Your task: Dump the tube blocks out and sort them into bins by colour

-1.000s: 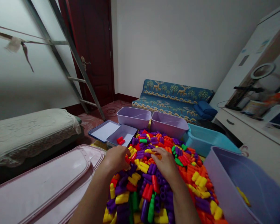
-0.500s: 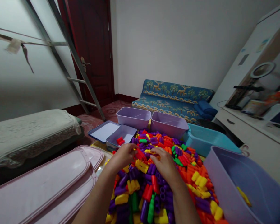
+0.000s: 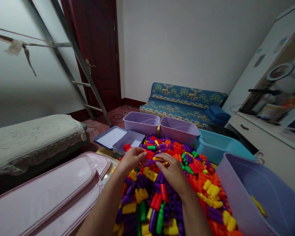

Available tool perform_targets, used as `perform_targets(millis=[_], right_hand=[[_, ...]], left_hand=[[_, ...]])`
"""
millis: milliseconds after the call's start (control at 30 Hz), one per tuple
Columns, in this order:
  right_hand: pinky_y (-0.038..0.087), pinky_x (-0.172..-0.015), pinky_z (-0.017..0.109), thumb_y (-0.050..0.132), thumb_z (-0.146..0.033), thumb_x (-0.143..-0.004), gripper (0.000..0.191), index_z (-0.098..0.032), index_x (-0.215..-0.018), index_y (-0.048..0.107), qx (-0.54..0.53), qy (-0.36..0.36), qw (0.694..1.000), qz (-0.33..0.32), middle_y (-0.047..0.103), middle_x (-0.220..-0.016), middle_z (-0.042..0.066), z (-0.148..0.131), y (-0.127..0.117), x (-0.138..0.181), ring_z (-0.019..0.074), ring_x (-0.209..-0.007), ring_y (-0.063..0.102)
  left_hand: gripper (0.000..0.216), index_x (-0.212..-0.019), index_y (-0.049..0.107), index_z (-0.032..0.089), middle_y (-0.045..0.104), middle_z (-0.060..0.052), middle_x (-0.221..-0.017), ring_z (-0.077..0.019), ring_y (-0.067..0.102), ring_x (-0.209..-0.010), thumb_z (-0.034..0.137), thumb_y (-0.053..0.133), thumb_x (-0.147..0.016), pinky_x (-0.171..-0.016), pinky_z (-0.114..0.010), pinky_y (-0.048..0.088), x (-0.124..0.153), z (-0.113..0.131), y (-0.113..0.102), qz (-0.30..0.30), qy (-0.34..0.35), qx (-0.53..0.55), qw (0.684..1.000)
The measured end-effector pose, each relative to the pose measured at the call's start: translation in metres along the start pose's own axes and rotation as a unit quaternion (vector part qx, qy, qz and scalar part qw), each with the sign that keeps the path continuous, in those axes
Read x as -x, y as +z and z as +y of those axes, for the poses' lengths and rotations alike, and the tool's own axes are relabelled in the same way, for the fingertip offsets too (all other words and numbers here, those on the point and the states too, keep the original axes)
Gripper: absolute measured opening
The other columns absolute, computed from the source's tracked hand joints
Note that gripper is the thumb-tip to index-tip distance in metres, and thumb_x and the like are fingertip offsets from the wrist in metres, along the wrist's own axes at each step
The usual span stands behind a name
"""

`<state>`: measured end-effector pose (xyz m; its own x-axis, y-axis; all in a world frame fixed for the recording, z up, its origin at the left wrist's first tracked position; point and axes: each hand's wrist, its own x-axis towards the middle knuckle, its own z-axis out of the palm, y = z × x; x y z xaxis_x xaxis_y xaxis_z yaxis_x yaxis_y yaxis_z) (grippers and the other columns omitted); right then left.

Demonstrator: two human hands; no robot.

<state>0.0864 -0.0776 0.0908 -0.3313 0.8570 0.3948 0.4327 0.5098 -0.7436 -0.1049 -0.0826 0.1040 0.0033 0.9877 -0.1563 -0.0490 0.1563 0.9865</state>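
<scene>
Side by side, both my hands hover over a large heap of colourful plastic tube-shaped building pieces (image 3: 151, 175). My left hand (image 3: 134, 159) is closed, its thumb and fingertips pinching a red tube piece (image 3: 149, 154). To its right, my right hand (image 3: 170, 167) has curved fingers, with the thumb held apart from them. A yellow piece (image 3: 159, 159) lies by its fingertips; whether they touch it is hard to see. Behind my left hand, an open box (image 3: 121, 149) contains a few red pieces (image 3: 127, 147).
Two lilac bins (image 3: 141, 121) stand behind the heap, a turquoise bin (image 3: 223, 144) at the back right. A bigger lilac bin (image 3: 232, 190) at right has a yellow piece inside. Pink lids (image 3: 51, 193) are stacked at left. Beyond are a ladder (image 3: 82, 62) and a blue patterned sofa (image 3: 181, 101).
My left hand has risen slightly from the heap with the red tube piece in its fingertips. My right hand has shifted a little and stays close by. The view has moved slightly.
</scene>
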Motion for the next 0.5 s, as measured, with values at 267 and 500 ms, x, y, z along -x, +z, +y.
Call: perform_targets(millis=[267, 500], right_hand=[[0.052, -0.084, 0.034, 0.057, -0.023, -0.084, 0.017, -0.022, -0.093, 0.071, 0.017, 0.008, 0.999, 0.034, 0.071, -0.102, 0.006, 0.010, 0.000, -0.001, 0.0209, -0.094, 0.066], [0.052, -0.084, 0.033, 0.056, -0.023, -0.084, 0.017, -0.022, -0.092, 0.071, 0.018, 0.000, 0.999, 0.036, 0.072, -0.101, 0.006, 0.005, 0.000, -0.001, 0.0212, -0.095, 0.066]], left_hand=[[0.010, -0.092, 0.060, 0.011, 0.067, -0.002, -0.068, -0.0071, 0.064, -0.054, 0.008, 0.051, -0.089, -0.053, -0.014, 0.056, -0.010, 0.009, -0.016, 0.176, -0.061, 0.478, 0.858], [0.021, -0.089, 0.057, 0.009, 0.062, -0.001, -0.063, -0.0052, 0.063, -0.049, 0.008, 0.037, -0.096, -0.047, -0.007, 0.053, -0.005, 0.014, -0.011, 0.126, -0.121, 0.605, 0.777]])
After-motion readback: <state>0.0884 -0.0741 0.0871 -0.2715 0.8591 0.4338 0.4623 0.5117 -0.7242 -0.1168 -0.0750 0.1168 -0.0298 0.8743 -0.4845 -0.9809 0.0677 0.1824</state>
